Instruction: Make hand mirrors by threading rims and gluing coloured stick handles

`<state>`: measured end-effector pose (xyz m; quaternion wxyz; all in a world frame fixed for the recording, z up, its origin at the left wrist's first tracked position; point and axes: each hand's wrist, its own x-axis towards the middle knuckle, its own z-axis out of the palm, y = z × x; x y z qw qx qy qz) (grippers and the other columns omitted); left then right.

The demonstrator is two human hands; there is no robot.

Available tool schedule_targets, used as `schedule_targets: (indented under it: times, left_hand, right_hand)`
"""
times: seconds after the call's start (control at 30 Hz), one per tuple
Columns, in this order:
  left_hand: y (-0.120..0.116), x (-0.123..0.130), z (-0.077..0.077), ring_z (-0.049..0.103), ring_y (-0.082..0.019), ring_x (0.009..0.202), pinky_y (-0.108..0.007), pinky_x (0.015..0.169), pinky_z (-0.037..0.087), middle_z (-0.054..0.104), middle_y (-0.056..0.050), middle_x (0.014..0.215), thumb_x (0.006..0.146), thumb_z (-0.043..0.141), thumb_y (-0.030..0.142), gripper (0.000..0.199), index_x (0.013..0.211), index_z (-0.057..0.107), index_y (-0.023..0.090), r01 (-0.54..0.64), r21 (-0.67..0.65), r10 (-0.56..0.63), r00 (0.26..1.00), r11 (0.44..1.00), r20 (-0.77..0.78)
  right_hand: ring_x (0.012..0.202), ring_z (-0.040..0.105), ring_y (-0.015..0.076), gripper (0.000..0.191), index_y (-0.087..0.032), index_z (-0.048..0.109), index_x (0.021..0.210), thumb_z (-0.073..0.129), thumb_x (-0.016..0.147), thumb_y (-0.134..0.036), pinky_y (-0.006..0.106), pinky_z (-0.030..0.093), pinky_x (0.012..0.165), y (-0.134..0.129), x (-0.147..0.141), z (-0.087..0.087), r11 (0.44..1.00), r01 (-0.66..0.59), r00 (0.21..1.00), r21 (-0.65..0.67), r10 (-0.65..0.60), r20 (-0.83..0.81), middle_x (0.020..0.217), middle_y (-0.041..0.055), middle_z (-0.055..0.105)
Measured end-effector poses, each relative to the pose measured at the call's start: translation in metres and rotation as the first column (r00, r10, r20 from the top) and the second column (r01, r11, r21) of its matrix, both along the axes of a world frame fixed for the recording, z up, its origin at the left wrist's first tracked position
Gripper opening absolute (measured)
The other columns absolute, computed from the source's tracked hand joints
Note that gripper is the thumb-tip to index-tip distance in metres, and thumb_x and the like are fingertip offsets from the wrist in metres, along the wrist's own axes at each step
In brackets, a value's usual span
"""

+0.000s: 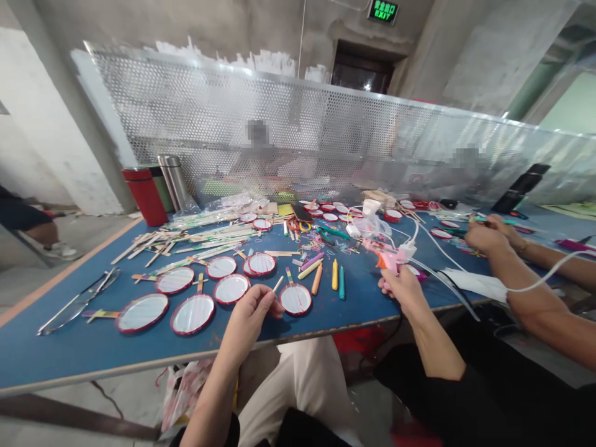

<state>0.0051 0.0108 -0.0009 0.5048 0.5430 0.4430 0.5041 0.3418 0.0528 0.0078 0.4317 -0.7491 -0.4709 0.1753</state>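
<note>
The left hand pinches a thin wooden stick between its fingers. The stick's long axis slants up and to the right, and its tip sits just beside a red-rimmed round disc. The right hand is clenched around the grip of a pink hot-glue gun, held above the table, with its orange nozzle pointing left. A white cord leads away from the gun to the right. More red-rimmed discs with craft-stick handles lie across the blue table, among bundles of sticks. A co-worker's hand rests at the right. Beyond stands a perforated metal screen, with a red flask and a steel flask before it, and a green exit sign above a doorway.
</note>
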Motion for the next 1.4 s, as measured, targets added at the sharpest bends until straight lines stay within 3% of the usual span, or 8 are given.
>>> schedule_targets:
  times: [0.23,0.47,0.7,0.77,0.9,0.97,1.1,1.4]
  left_hand:
    - [-0.002,0.0,0.001,0.064,-0.015,0.061,-0.027,0.062,0.053,0.065,0.001,0.066,0.081,0.057,0.048,0.03,0.075,0.057,0.019,0.017,0.033,-0.016,0.999,0.999,-0.033]
    - [0.0,-0.001,-0.003,0.063,-0.014,0.062,-0.026,0.062,0.052,0.065,0.002,0.066,0.083,0.057,0.043,0.025,0.076,0.057,0.019,0.02,0.046,-0.018,0.999,0.999,-0.044]
    - [-0.001,-0.001,-0.008,0.063,-0.014,0.062,-0.025,0.063,0.051,0.065,0.002,0.066,0.083,0.057,0.041,0.022,0.078,0.056,0.02,0.025,0.048,-0.022,0.997,0.999,-0.07]
    - [-0.001,-0.001,-0.008,0.063,-0.014,0.063,-0.025,0.063,0.051,0.065,0.002,0.067,0.084,0.056,0.041,0.022,0.078,0.056,0.02,0.026,0.054,-0.021,0.996,0.998,-0.084]
    - [-0.003,0.0,-0.007,0.063,-0.014,0.063,-0.025,0.063,0.05,0.066,0.002,0.066,0.086,0.053,0.04,0.022,0.077,0.056,0.02,0.038,0.061,-0.03,0.99,0.997,-0.136]
    - [-0.003,0.001,-0.006,0.063,-0.014,0.062,-0.026,0.063,0.05,0.066,0.001,0.064,0.086,0.053,0.04,0.023,0.076,0.056,0.02,0.042,0.067,-0.029,0.984,0.997,-0.174]
    - [-0.003,0.001,-0.006,0.064,-0.014,0.061,-0.026,0.062,0.049,0.067,0.001,0.064,0.087,0.052,0.04,0.024,0.076,0.057,0.02,0.055,0.077,-0.037,0.975,0.996,-0.221]
    - [-0.002,0.0,-0.005,0.065,-0.015,0.061,-0.026,0.062,0.05,0.068,0.0,0.065,0.089,0.049,0.043,0.029,0.076,0.058,0.018,0.08,0.083,-0.064,0.981,0.993,-0.185]
  right_hand:
    - [0.035,0.046,0.0093,0.024,-0.019,0.05,0.082,0.057,0.069,-0.037,0.019,0.036,0.034,-0.017,-0.019,-0.007,0.976,0.023,0.967,0.217,0.034,-0.252,0.044,-0.0072,0.052]
    - [0.03,0.037,0.0064,0.016,-0.018,0.055,0.072,0.063,0.062,-0.027,0.017,0.028,0.03,-0.014,-0.023,-0.005,0.962,0.075,0.921,0.264,0.035,-0.389,0.035,-0.0084,0.046]
    - [0.032,0.031,0.0051,0.022,-0.017,0.054,0.065,0.066,0.069,-0.036,0.018,0.019,0.032,-0.035,-0.037,0.002,0.95,0.014,0.859,0.312,0.148,-0.491,0.039,-0.0076,0.043]
    - [0.035,0.032,0.0049,0.026,-0.017,0.053,0.063,0.067,0.071,-0.038,0.018,0.022,0.034,-0.043,-0.04,0.001,0.945,-0.021,0.84,0.327,0.194,-0.507,0.043,-0.0067,0.044]
    - [0.046,0.05,0.0098,0.025,-0.018,0.057,0.07,0.072,0.069,-0.038,0.021,0.04,0.043,-0.06,-0.047,-0.002,0.933,-0.009,0.768,0.36,0.237,-0.595,0.055,-0.0024,0.057]
    - [0.045,0.052,0.0113,0.022,-0.018,0.058,0.07,0.072,0.07,-0.035,0.023,0.04,0.042,-0.07,-0.053,-0.003,0.931,-0.019,0.714,0.364,0.267,-0.647,0.057,-0.0017,0.059]
    - [0.035,0.043,0.0081,0.037,-0.018,0.046,0.051,0.068,0.078,-0.031,0.021,0.027,0.037,-0.091,-0.068,-0.007,0.908,-0.127,0.664,0.399,0.377,-0.646,0.042,-0.0046,0.045]
    - [0.034,0.04,0.0072,0.044,-0.019,0.042,0.05,0.071,0.078,-0.038,0.022,0.029,0.039,-0.108,-0.093,-0.027,0.92,-0.114,0.677,0.375,0.349,-0.648,0.039,-0.0053,0.043]
